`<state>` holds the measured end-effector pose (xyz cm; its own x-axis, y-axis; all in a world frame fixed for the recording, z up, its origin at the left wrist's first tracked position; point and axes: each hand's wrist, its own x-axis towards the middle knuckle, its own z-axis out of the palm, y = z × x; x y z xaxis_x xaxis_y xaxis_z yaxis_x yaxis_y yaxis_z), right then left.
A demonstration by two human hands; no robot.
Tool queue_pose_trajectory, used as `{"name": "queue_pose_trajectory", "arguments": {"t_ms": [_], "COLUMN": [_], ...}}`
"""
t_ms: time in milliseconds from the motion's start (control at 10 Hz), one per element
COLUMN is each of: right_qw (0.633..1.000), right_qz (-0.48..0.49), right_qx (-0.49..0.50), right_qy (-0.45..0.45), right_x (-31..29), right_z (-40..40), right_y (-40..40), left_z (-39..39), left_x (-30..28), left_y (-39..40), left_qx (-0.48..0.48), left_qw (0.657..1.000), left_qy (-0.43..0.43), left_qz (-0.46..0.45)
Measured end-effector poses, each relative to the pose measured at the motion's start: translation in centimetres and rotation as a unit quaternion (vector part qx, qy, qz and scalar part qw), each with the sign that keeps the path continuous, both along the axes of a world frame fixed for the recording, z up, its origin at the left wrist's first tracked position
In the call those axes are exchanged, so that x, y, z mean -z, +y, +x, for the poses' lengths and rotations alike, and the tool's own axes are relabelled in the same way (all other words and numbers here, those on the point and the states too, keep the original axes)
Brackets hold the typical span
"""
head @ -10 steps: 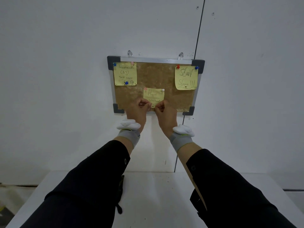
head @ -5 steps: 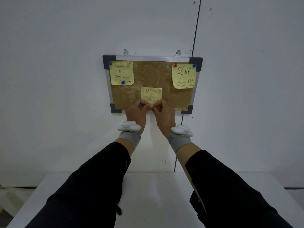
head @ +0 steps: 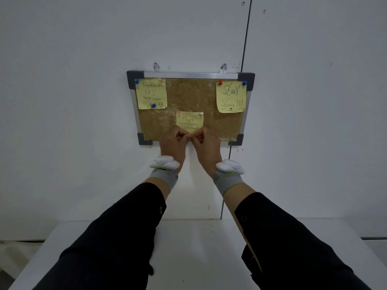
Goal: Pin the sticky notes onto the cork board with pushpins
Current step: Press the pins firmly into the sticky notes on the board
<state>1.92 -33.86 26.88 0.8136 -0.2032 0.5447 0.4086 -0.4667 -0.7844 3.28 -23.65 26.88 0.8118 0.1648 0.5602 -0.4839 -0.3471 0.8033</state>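
Hands at your middle note (head: 189, 121), left hand (head: 173, 141) and right hand (head: 206, 143) pinched closed at its bottom edge, held item unclear, board (head: 188, 97) carrying 3 notes.

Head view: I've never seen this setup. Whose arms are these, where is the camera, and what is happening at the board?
This picture comes from a camera worn on a person's head, looking forward and down. The arms are that person's own, in dark sleeves with grey wristbands. On the wall hangs a cork board with three yellow notes: the left note, the right note and the middle note, each with pushpins at its top. The left hand and right hand pinch together at the middle note's bottom edge. Whether the fingers hold a pin is hidden. Below is a white table.
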Motion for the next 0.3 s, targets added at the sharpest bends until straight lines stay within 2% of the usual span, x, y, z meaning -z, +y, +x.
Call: {"name": "queue_pose_trajectory", "arguments": {"t_ms": [200, 300], "right_qw": [0.998, 0.998], "right_qz": [-0.032, 0.024], "right_qx": [-0.022, -0.005], "right_qy": [0.047, 0.063], "right_x": [-1.6, -3.5], "right_z": [-1.4, -3.0], "right_y": [-0.3, -0.2], "left_z": [-1.5, -3.3], "left_x": [-0.7, -3.2], "left_y": [1.3, 1.7], "left_qx": [0.022, 0.0], "left_qw": [1.0, 0.999], "left_qy": [0.015, 0.034], "left_qz": [0.003, -0.018]}}
